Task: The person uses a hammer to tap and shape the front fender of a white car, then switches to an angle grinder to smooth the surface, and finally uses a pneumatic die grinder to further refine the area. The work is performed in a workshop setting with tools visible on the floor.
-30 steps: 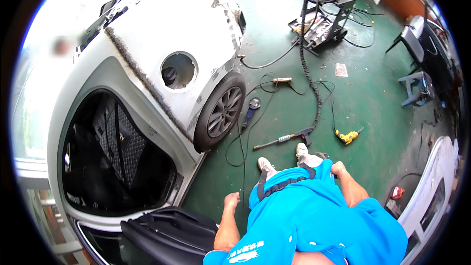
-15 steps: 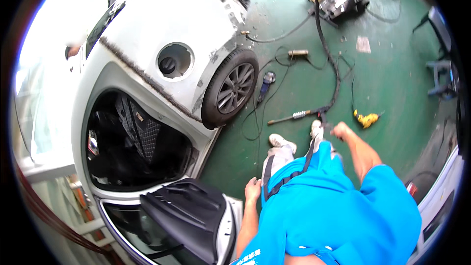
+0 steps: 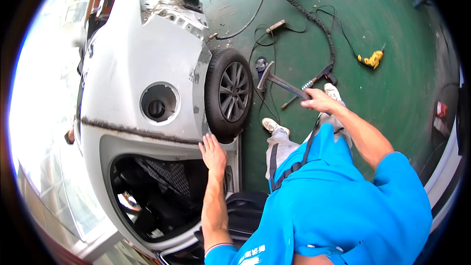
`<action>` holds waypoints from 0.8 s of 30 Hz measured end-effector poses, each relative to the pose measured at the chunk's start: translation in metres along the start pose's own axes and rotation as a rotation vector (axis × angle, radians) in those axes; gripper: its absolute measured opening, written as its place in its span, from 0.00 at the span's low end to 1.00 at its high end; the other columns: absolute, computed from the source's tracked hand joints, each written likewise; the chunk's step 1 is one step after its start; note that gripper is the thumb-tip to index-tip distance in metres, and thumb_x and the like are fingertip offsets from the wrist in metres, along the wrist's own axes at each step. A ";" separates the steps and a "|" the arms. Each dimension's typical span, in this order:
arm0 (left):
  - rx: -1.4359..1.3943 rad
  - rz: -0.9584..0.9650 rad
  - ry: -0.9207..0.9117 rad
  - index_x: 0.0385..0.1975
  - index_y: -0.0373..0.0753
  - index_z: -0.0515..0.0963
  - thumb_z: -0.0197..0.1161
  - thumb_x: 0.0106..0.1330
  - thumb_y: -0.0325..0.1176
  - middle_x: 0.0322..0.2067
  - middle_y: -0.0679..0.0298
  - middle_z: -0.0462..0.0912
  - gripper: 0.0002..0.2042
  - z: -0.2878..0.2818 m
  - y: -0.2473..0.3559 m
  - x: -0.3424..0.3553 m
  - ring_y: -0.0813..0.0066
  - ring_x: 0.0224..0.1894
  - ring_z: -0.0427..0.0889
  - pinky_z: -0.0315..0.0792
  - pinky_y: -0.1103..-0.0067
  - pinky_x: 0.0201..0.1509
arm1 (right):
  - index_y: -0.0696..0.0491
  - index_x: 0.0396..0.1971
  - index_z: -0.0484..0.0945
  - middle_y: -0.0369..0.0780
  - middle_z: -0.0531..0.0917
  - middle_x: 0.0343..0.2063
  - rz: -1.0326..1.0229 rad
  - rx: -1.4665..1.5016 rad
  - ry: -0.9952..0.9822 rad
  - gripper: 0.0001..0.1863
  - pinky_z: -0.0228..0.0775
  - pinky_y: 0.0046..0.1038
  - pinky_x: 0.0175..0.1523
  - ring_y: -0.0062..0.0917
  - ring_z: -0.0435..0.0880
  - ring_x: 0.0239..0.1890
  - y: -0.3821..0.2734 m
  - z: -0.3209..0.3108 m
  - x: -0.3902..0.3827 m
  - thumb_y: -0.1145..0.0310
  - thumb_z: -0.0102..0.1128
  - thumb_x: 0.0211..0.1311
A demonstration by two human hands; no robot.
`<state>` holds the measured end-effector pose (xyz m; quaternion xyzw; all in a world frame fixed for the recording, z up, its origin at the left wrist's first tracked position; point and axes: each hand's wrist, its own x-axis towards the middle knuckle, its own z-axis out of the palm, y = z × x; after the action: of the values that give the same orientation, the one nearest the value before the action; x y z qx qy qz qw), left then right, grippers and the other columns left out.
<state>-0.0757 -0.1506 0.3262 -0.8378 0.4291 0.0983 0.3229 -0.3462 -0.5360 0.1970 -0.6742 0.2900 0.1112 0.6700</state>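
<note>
My right hand [image 3: 318,101] is closed round the handle of a hammer [image 3: 283,83]. The hammer's head points left, in front of the car's wheel. My left hand [image 3: 214,154] reaches out with its fingers extended, by the rear door frame just below the wheel arch. Whether the fingertips touch the metal I cannot tell. Beside both hands stands a white car body [image 3: 127,83] with a round fuel filler opening [image 3: 159,102] and a rough cut seam. Its dark tyre and alloy wheel [image 3: 232,93] are fitted.
On the green floor [image 3: 392,113] lie a welding-type gun [image 3: 324,74] with a thick black hose, a yellow drill [image 3: 373,59], an angle grinder [image 3: 261,66] and a power strip [image 3: 275,26] with cables. An open car door [image 3: 238,213] is near my left arm.
My left hand has risen from my side to the car by the wheel arch. The right hand has brought the hammer up and left. My view has shifted closer to the car.
</note>
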 end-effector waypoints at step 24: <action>0.369 0.602 0.204 0.67 0.27 0.65 0.46 0.70 0.37 0.70 0.42 0.63 0.28 0.110 -0.118 0.103 0.51 0.76 0.56 0.44 0.60 0.80 | 0.60 0.32 0.73 0.39 0.76 0.17 0.134 0.994 0.534 0.21 0.70 0.27 0.18 0.24 0.77 0.13 -0.160 0.422 0.160 0.54 0.53 0.74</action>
<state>0.0922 -0.0991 0.2496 -0.6072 0.6968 0.0258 0.3809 -0.0297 -0.1766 0.2120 -0.2624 0.5090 -0.1706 0.8018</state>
